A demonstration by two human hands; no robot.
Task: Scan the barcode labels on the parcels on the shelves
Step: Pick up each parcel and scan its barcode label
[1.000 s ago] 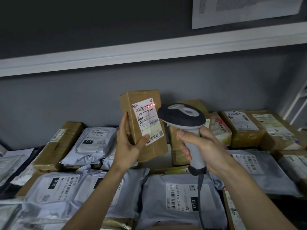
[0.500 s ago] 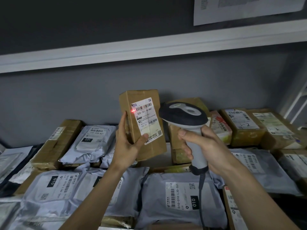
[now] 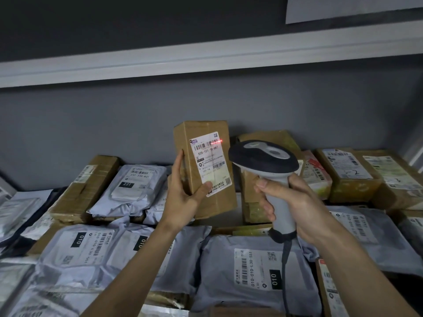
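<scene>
Head cam: L hand [image 3: 183, 202] holds box [image 3: 203, 165], R hand [image 3: 295, 209] grips scanner [image 3: 265, 163].

Left hand [image 3: 183, 200] is raised at centre, fingers upright along the far left side of a held box [image 3: 203, 165], thumb pressed across its near face. Right hand [image 3: 295, 207], just right, grips a scanner [image 3: 265, 161] handle, forearm extending near-right.

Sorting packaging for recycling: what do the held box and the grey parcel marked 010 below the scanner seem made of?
Held box: brown corrugated cardboard by the look, matte, creased, with glossy tape running down it. Grey parcel: apparently a thin plastic mailer bag, wrinkled, with a soft sheen. Both carry white paper-like labels.
</scene>
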